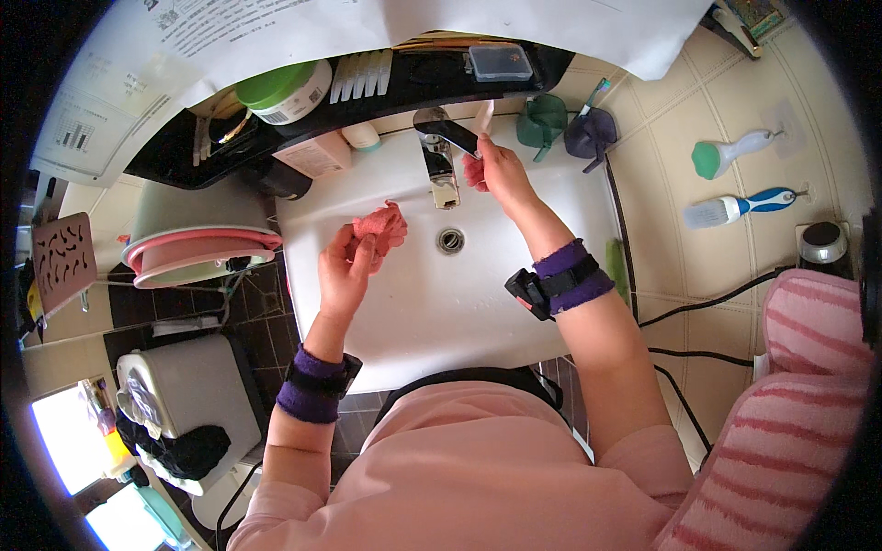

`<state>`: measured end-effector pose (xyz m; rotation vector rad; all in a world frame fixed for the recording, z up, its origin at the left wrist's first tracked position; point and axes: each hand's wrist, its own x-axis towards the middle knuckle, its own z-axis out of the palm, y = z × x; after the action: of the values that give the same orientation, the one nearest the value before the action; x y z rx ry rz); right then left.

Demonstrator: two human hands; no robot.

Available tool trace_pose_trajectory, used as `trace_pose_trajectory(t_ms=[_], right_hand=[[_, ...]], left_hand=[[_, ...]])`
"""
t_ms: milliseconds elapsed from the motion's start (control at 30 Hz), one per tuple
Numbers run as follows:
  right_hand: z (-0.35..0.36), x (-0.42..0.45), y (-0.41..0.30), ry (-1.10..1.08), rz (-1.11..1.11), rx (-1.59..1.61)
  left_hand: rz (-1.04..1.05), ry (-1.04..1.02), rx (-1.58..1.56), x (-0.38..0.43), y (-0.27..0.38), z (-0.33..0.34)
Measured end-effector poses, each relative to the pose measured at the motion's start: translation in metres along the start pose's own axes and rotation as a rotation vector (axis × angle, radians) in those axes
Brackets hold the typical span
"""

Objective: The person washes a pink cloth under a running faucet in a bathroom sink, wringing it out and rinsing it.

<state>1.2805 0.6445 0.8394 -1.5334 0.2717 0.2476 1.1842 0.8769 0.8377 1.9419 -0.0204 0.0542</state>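
My left hand (346, 270) holds a crumpled pink cloth (381, 229) over the left part of a white washbasin (427, 317). My right hand (501, 172) is at the end of the black lever of a chrome faucet (439, 162), its fingers curled near the lever's tip; whether it grips the lever I cannot tell. The drain (450, 241) lies between my hands, below the spout. No water is seen running from the spout.
Green (541, 124) and dark purple (590, 134) cups stand at the basin's back right, the purple one with a toothbrush. A black shelf (413, 76) runs behind. Stacked wash tubs (200, 241) are at left. Brushes (723, 210) hang on the right wall, near black cables (716, 303).
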Motion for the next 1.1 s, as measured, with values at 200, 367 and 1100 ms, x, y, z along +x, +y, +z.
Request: trace_pose_trajectory(t_ms=[200, 367, 1100], right_hand=[[0.005, 0.008, -0.005, -0.038, -0.067, 0.077], [0.001, 0.015, 0.08, 0.116, 0.047, 0.188], [0.093, -0.022, 0.144, -0.504, 0.332, 0.961]], left_hand=[[-0.023, 0.082, -0.04, 0.003, -0.024, -0.014], [-0.011, 0.066, -0.04, 0.006, -0.018, -0.012], [0.047, 0.316, -0.144, 0.008, -0.005, -0.027]])
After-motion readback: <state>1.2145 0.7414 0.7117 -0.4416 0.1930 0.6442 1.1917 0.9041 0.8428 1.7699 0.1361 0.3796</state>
